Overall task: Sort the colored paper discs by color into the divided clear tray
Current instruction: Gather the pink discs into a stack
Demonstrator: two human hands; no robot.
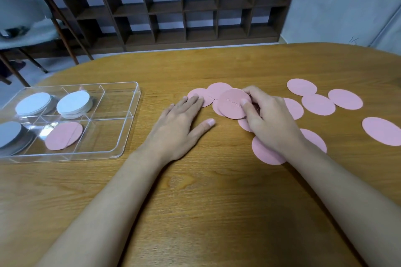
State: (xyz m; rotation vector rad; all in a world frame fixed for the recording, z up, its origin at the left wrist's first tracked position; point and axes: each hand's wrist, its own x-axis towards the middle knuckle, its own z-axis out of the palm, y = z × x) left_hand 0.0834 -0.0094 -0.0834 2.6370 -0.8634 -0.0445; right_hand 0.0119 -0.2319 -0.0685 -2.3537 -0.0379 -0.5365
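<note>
Both forearms are bare along all of their visible length: the left forearm point(121, 191) and the right forearm point(338, 191) are slim and smooth. The left hand point(180, 128) and the right hand point(269, 123) have long, slender fingers with short, rounded nails. Any sleeve perhaps begins higher up, beyond the picture's lower edge.

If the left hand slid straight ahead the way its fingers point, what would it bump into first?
Most likely the nearest round pink paper disc of the cluster: the left hand lies flat on the wooden table, fingertips seemingly touching that disc's edge.
</note>
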